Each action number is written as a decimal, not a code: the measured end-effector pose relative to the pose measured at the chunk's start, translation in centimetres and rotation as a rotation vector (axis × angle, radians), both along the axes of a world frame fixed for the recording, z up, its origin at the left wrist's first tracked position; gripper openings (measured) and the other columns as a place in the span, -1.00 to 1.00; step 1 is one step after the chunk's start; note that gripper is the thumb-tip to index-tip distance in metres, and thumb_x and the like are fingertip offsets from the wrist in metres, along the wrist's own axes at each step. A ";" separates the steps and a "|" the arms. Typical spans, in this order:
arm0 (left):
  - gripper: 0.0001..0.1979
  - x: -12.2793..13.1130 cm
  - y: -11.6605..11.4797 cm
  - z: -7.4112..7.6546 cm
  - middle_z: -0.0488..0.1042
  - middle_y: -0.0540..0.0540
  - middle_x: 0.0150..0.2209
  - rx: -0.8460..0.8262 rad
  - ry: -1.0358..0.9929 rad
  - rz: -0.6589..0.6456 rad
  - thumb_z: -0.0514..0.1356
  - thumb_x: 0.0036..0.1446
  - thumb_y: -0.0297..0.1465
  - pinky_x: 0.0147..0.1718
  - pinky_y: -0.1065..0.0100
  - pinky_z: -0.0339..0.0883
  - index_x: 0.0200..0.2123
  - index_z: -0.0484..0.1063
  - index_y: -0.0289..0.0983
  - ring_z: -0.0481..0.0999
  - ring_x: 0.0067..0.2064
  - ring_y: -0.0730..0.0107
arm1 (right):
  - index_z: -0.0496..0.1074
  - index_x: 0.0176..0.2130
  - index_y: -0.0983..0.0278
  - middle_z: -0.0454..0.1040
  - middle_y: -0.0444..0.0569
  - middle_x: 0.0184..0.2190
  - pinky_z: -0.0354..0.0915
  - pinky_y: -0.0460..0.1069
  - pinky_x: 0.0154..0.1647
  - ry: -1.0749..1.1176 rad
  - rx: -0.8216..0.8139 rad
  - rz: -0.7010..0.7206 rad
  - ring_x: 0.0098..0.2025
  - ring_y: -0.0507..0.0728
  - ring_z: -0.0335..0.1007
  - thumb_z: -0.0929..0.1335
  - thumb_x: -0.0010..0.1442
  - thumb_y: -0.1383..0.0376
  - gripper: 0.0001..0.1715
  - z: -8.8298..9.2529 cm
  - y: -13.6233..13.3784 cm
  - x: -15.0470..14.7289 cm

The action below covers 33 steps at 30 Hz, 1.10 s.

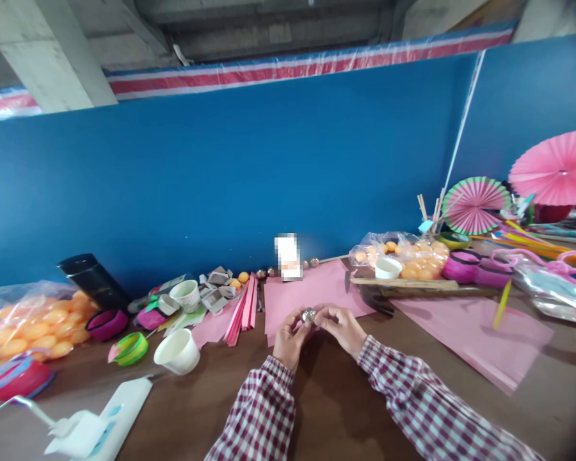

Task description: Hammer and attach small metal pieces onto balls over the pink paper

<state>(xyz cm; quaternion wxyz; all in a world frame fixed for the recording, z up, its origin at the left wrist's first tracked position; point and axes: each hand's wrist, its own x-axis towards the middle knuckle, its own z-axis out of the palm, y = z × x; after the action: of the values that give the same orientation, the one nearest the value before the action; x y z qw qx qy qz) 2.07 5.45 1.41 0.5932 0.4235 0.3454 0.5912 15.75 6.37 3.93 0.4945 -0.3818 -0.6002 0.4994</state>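
Observation:
A shiny silver ball (308, 315) sits between my two hands, over the near edge of a pink paper sheet (312, 291). My left hand (288, 336) grips the ball from the left, thumb and fingers closed round it. From the right, my right hand (342, 328) pinches at the ball with its fingertips; what lies under those tips is hidden. Beyond the sheet, a few more silver balls (313, 262) rest at the foot of the blue partition. Folded pink paper strips (242, 314) lie to the left of the sheet.
Paper cups (177, 352), bags of orange balls (33, 330) and a white power strip (125, 410) occupy the left. At right are a hammer (372, 298), wooden sticks, another pink sheet (489, 339), pink scissors (573, 262) and paper fans (477, 205). A blue partition (269, 166) closes the back.

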 end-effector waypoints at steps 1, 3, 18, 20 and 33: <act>-0.57 0.0 0.0 0.0 0.39 -0.18 -0.11 -0.002 0.002 0.001 0.22 -0.15 -0.39 -0.14 0.20 0.28 -0.12 0.31 -0.30 0.39 -0.13 0.24 | 0.38 -0.54 0.35 0.39 -0.03 -0.34 0.28 -0.04 -0.30 0.007 0.003 0.004 -0.40 0.02 0.31 0.35 -0.14 0.09 -0.66 0.0 0.0 0.0; -0.56 0.0 0.1 0.0 0.39 -0.18 -0.11 -0.007 0.005 0.005 0.23 -0.16 -0.39 -0.14 0.20 0.28 -0.12 0.31 -0.30 0.39 -0.13 0.25 | 0.38 -0.55 0.35 0.39 -0.03 -0.34 0.28 -0.03 -0.30 0.013 0.006 0.008 -0.40 0.02 0.30 0.35 -0.15 0.08 -0.65 0.0 0.0 0.0; -0.57 -0.2 0.1 -0.3 0.38 -0.16 -0.10 -0.005 0.016 0.002 0.22 -0.15 -0.43 -0.12 0.20 0.26 -0.13 0.31 -0.28 0.40 -0.14 0.29 | 0.38 -0.55 0.34 0.38 -0.09 -0.52 0.25 -0.05 -0.32 -0.043 0.005 0.002 -0.43 0.02 0.29 0.34 -0.11 0.11 -0.69 0.0 0.0 0.2; -0.57 -0.1 0.1 -0.2 0.38 -0.16 -0.10 -0.001 0.023 0.009 0.23 -0.16 -0.42 -0.11 0.20 0.25 -0.13 0.31 -0.29 0.39 -0.13 0.27 | 0.38 -0.55 0.35 0.38 -0.10 -0.53 0.25 -0.05 -0.31 -0.041 0.010 0.009 -0.43 0.02 0.28 0.34 -0.10 0.12 -0.69 -0.2 0.1 0.3; -0.56 0.0 -0.1 0.3 0.38 -0.17 -0.09 -0.064 -0.028 -0.014 0.24 -0.16 -0.42 -0.13 0.21 0.27 -0.13 0.30 -0.29 0.40 -0.15 0.29 | 0.38 -0.53 0.34 0.39 -0.10 -0.52 0.25 -0.05 -0.30 -0.035 -0.004 0.017 -0.42 0.02 0.29 0.34 -0.11 0.10 -0.68 -0.5 0.2 0.3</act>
<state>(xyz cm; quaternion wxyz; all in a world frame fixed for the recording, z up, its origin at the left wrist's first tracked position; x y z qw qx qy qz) 2.06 5.35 1.73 0.6152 0.3982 0.3527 0.5818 16.03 6.53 3.46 0.4790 -0.3862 -0.6111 0.4980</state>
